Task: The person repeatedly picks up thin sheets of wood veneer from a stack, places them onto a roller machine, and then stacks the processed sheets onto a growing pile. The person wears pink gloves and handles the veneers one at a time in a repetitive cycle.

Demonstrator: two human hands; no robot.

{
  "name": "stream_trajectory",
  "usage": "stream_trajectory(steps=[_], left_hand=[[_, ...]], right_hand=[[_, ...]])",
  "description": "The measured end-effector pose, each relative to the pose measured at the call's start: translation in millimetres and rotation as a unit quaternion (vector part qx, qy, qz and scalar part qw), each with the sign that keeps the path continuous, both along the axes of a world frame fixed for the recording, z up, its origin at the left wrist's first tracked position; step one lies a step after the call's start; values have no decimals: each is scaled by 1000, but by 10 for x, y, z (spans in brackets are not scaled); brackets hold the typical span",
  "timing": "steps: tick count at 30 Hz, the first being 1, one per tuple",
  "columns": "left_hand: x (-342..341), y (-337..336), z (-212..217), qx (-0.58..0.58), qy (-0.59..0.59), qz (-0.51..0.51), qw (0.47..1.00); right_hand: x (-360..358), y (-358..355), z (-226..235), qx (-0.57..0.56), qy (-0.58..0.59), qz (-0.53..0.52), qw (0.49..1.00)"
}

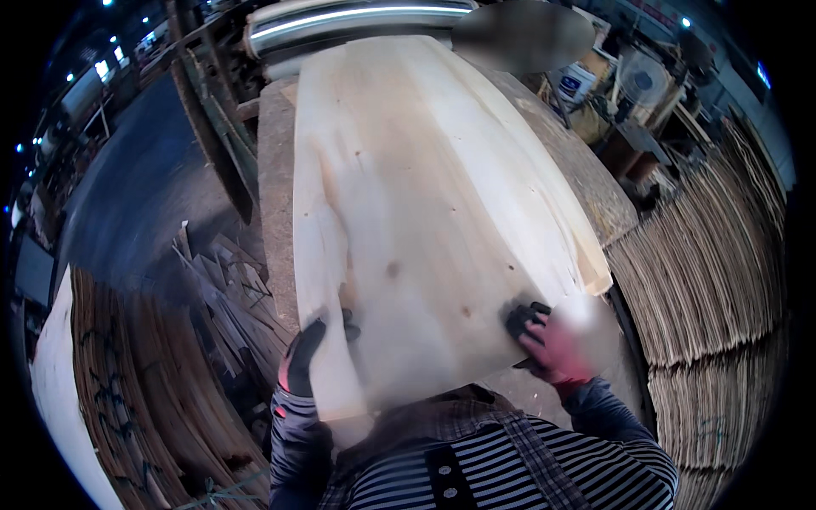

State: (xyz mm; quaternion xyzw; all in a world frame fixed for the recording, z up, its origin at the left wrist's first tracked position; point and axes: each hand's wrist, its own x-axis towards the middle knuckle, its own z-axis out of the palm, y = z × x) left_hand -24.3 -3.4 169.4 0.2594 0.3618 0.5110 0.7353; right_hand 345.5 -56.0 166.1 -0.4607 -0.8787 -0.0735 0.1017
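Note:
A long, pale wood veneer sheet (408,212) with several small knots lies lengthwise on the worktable (574,161). A long split runs down its left side. My left hand (304,361), in a black and red glove, is closed around the sheet's near left edge, the glove's dark tips showing over the wood. At the near right edge my right hand (551,344), gloved alike, grips the same sheet with its dark fingertips on top. The parts of both hands under the sheet are hidden. Past the sheet's far end sits a shiny metal roller (365,24).
Tall stacks of veneer stand at right (697,289) and lower left (153,382). Loose wood strips (234,289) lie left of the table. A white bucket (575,83) and a round fan (643,78) are at the far right. Blurred patches cover parts of the picture.

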Motion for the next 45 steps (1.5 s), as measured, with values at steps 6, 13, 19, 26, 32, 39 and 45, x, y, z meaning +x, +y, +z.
stream_trajectory(steps=[6,13,19,26,32,39,45], left_hand=[[-40,339,-37,106,-190,59,974],[271,468,-571,179,322,104,924],[688,665,-754,271,584,72,762],[934,473,-785,286,590,39,754],[1033,343,-1123,145,360,12,922],[1167,726,-812,-129,7,-12,992],[1375,806,-638,-118,36,-143,982]], right_hand=[[-116,894,727,119,70,-11,990],[-357,2419,1215,216,103,-28,970],[-506,3516,848,191,44,-11,981],[-698,4279,-272,162,-55,-38,985],[-464,3224,-148,44,108,-69,991],[187,1183,-546,-98,70,-166,979],[-248,774,-695,-101,51,-253,961]])
